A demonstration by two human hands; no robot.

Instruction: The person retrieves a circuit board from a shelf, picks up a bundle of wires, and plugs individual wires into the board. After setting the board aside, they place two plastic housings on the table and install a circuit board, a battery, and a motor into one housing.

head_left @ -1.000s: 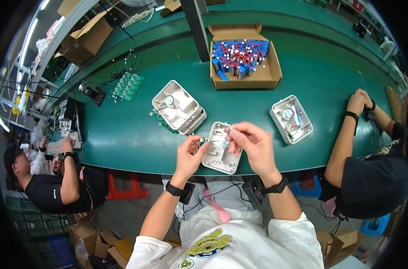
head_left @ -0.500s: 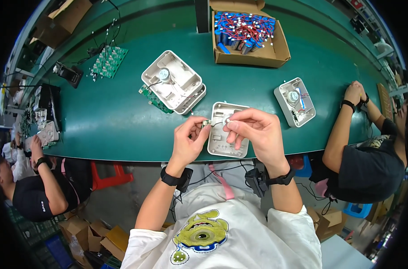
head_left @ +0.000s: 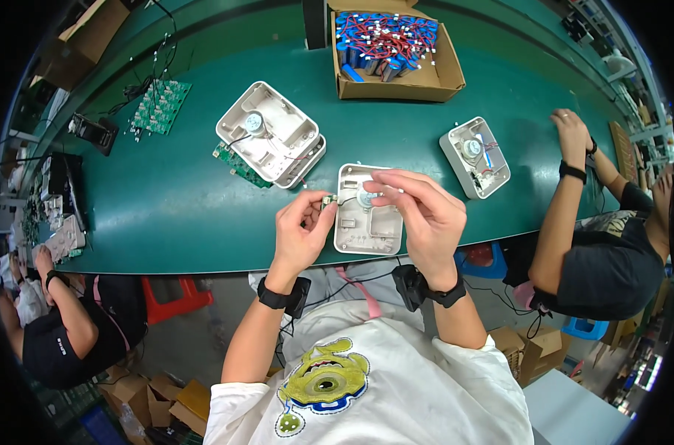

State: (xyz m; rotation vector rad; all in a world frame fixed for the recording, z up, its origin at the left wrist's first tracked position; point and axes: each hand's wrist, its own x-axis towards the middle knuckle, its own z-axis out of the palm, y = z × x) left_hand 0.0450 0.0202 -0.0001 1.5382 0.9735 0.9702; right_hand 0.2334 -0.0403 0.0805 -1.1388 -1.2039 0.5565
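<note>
My left hand [head_left: 301,229] pinches a small green circuit board [head_left: 329,200] between thumb and fingertips, at the left edge of a white plastic housing [head_left: 347,239]. A thin dark wire runs from the board to a round silver speaker [head_left: 364,197] in the upper part of the housing. Over that speaker hovers my right hand [head_left: 430,222], its thumb and fingers apart and nothing seen between them. The fingers partly cover the speaker and the housing's upper right side.
Two stacked white housings [head_left: 229,122] with a speaker lie left, beside green boards [head_left: 242,169]. Right stands another housing [head_left: 456,158]. A carton [head_left: 396,90] of blue batteries with red wires is at the back. Co-workers sit at both sides, one with an arm [head_left: 567,178] on the table.
My right fingers have spread apart, and the speaker now shows below them in the housing. My left hand keeps the circuit board. The right co-worker's clasped hands have separated. The whole view has shifted slightly.
</note>
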